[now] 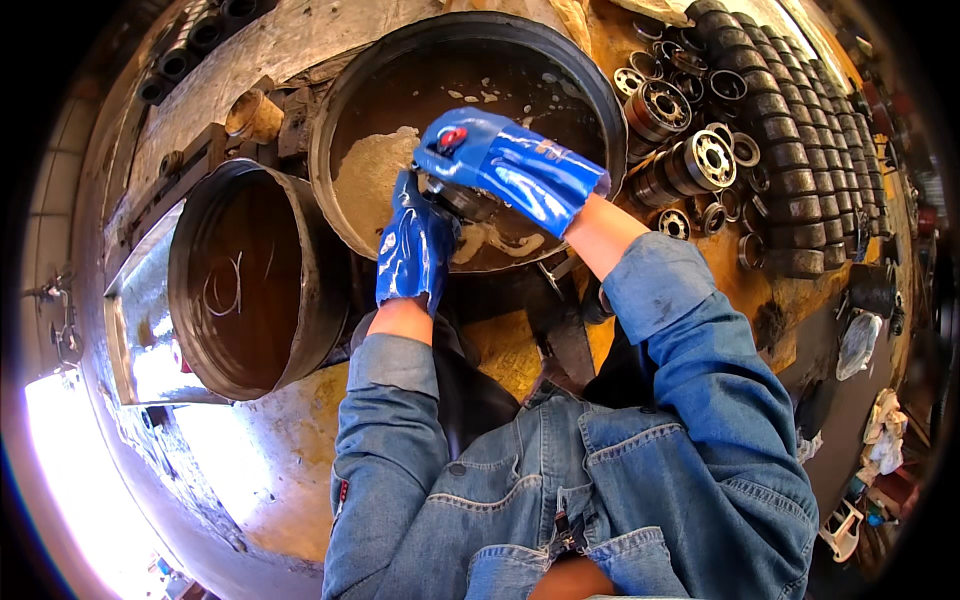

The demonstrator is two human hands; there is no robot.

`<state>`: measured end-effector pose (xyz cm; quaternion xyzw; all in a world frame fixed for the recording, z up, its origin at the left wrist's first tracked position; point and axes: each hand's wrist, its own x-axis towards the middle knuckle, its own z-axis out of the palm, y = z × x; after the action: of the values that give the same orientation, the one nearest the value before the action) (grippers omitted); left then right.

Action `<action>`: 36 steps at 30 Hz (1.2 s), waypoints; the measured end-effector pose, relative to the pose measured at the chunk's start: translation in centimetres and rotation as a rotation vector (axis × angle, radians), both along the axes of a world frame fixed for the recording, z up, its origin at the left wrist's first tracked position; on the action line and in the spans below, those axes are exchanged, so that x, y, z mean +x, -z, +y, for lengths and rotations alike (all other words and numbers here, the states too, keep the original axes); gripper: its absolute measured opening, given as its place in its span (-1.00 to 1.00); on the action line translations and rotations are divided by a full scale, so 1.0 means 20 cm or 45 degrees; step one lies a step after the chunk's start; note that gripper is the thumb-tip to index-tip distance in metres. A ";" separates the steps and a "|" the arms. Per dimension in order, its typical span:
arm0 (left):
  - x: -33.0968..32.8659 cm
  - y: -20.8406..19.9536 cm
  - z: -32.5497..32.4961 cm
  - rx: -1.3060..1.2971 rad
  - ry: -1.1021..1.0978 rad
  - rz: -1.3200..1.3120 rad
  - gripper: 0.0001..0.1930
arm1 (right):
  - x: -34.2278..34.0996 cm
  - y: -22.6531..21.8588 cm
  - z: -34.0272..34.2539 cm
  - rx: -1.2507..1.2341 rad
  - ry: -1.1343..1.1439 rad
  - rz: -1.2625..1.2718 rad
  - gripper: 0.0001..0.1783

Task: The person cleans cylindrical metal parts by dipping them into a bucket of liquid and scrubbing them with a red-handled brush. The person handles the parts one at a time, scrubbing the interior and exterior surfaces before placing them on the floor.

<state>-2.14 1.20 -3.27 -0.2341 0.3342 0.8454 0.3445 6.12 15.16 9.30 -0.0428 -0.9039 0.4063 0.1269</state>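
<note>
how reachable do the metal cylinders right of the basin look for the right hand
Probably yes: the cylinders lie uncovered just past the basin's rim, though the right hand seems occupied with a dark metal part.

Metal pt [476, 203] partly hidden under R grip [468, 148], type unclear.
</note>
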 end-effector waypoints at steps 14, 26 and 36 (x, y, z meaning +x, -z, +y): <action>0.02 -0.17 -0.09 0.048 0.019 0.113 -0.52 | 0.46 0.23 0.11 0.436 -0.263 -0.296 -0.79; 0.07 -0.28 -0.01 0.090 0.102 0.195 -0.47 | 0.55 -0.09 0.04 0.410 -0.275 -0.490 -0.53; 0.09 -0.30 0.06 0.174 0.065 0.072 -0.37 | 0.38 0.25 0.04 -2.004 0.430 -0.876 -0.24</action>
<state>-0.36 2.41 2.66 -0.1776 0.2910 0.8635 0.3717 13.71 15.90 4.28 -0.3714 -0.3305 0.8526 -0.1609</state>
